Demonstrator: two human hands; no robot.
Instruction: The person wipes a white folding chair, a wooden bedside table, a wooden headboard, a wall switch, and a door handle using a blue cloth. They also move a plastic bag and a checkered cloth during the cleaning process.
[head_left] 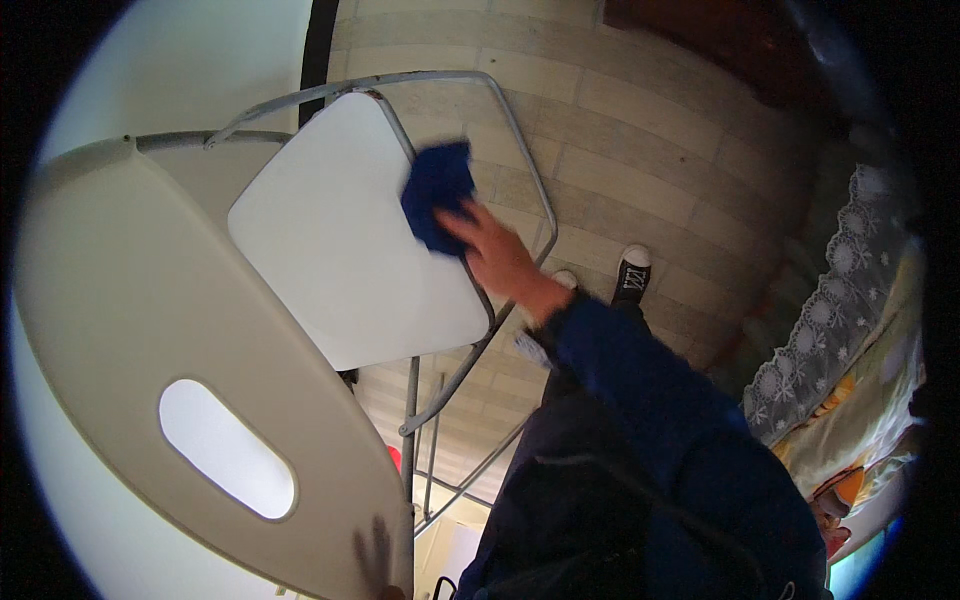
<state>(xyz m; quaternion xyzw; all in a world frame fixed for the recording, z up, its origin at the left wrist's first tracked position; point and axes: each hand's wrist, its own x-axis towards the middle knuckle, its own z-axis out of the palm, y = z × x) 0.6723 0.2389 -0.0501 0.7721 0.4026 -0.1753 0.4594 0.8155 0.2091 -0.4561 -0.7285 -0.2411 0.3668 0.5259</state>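
The right hand's fingers (457, 222) reach onto a crumpled dark blue cloth (437, 185); they are blurred, and I cannot tell whether they pinch it or only press on it. The cloth lies at the right edge of a white chair seat (345, 235), with grey metal tubing (522, 140) looping around beyond it. Only a bit of the left hand (392, 593) shows at the lower edge, next to the beige chair back (130, 290), so how its fingers stand cannot be told. The chair back has an oval slot and carries a hand-shaped shadow. Farther out are a dark shoe (632, 272) with a white toe, the tiled floor (640, 130), and white lace trim (825, 310) along the right.
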